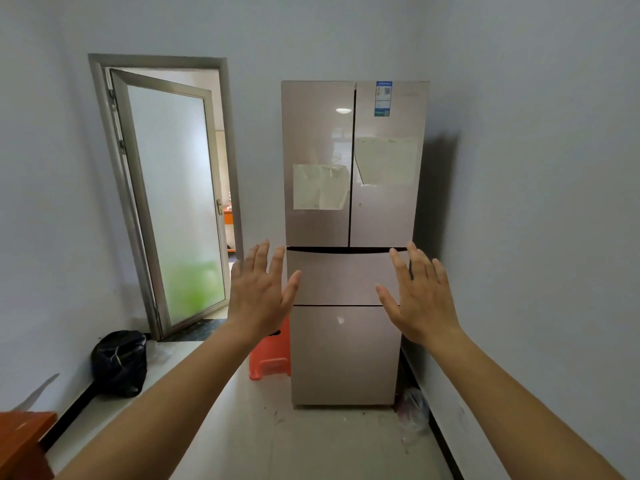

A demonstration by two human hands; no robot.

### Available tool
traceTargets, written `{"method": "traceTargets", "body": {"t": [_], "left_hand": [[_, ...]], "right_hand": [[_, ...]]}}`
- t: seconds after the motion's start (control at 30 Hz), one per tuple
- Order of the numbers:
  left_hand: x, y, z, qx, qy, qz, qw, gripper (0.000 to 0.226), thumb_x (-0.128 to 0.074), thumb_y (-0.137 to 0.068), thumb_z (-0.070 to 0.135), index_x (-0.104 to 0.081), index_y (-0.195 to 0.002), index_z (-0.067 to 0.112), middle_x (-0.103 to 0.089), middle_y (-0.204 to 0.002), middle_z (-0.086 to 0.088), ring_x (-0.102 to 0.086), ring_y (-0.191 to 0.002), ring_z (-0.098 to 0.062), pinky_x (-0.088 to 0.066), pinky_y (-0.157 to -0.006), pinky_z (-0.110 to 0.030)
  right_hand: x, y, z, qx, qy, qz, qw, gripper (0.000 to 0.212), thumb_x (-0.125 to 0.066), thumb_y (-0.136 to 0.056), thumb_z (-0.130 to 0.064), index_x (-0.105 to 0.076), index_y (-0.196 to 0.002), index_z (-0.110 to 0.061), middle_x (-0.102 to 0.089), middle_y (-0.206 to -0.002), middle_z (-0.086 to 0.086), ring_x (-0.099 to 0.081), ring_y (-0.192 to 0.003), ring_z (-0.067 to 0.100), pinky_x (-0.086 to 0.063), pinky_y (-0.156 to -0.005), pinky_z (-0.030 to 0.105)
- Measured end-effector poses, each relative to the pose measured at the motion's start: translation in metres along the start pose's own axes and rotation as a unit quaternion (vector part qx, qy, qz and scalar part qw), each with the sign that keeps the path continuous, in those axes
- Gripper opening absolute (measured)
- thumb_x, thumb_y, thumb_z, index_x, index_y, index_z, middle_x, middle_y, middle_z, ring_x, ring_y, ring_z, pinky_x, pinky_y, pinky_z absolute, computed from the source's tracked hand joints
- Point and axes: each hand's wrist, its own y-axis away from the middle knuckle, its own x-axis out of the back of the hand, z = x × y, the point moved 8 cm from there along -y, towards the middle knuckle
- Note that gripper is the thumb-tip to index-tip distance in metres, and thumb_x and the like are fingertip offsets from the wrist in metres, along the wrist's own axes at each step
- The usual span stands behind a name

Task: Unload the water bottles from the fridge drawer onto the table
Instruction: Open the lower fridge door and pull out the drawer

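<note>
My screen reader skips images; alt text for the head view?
A left hand and right hand, both open, extend toward a closed beige fridge. An orange stool stands beside it; a frosted door hangs ajar further left.

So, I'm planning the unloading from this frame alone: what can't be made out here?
Head view only.
Water bottles: unseen, hidden behind the closed drawer fronts of the fridge.
Table: only a corner, cut off at the bottom left edge.
Blue sticker: print too small to read.
Beyond the door: blurred by frosted glass.
</note>
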Motion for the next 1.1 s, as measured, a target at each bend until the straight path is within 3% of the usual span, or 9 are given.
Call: {"method": "traceTargets", "body": {"t": [0.4, 0.57, 0.8, 1.1], "left_hand": [[-0.243, -0.166, -0.017, 0.061, -0.01, -0.104, 0.993, 0.074, -0.014, -0.096, 0.067, -0.017, -0.157, 0.025, -0.013, -0.165, -0.009, -0.011, -0.152, -0.027, -0.019, -0.119, -0.055], [-0.316, -0.246, -0.034, 0.075, -0.061, -0.122, 0.988, 0.089, 0.003, -0.085, 0.075, -0.014, -0.158, 0.026, -0.01, -0.166, -0.009, -0.011, -0.152, -0.028, -0.02, -0.118, -0.056], [-0.408, -0.311, -0.083, 0.116, -0.032, -0.142, 0.983, 0.079, -0.02, -0.094, 0.07, -0.015, -0.157, 0.024, -0.014, -0.165, -0.009, -0.014, -0.152, -0.027, -0.025, -0.117, -0.054], [-0.564, -0.382, -0.172, 0.172, 0.079, -0.203, 0.961, 0.084, -0.029, -0.095, 0.067, -0.017, -0.156, 0.011, -0.018, -0.164, -0.013, -0.018, -0.151, -0.03, -0.025, -0.119, -0.052]], "right_hand": [[-0.216, -0.168, 0.073, 0.004, -0.017, -0.055, 0.998, 0.079, -0.029, -0.094, -0.069, -0.018, -0.158, -0.024, -0.018, -0.163, 0.015, -0.024, -0.149, 0.032, -0.025, -0.12, 0.053], [-0.296, -0.26, 0.099, 0.027, -0.028, -0.084, 0.996, 0.081, -0.029, -0.094, -0.072, -0.015, -0.159, -0.026, -0.011, -0.165, 0.015, -0.017, -0.152, 0.032, -0.019, -0.122, 0.053], [-0.413, -0.346, 0.079, 0.034, -0.044, -0.144, 0.988, 0.084, -0.029, -0.096, -0.069, -0.006, -0.16, -0.021, -0.009, -0.166, 0.016, -0.012, -0.152, 0.03, -0.014, -0.123, 0.049], [-0.568, -0.412, 0.021, 0.06, -0.042, -0.225, 0.972, 0.078, -0.04, -0.097, -0.062, -0.025, -0.155, -0.013, -0.029, -0.159, 0.012, -0.026, -0.147, 0.027, -0.029, -0.117, 0.041]]}}
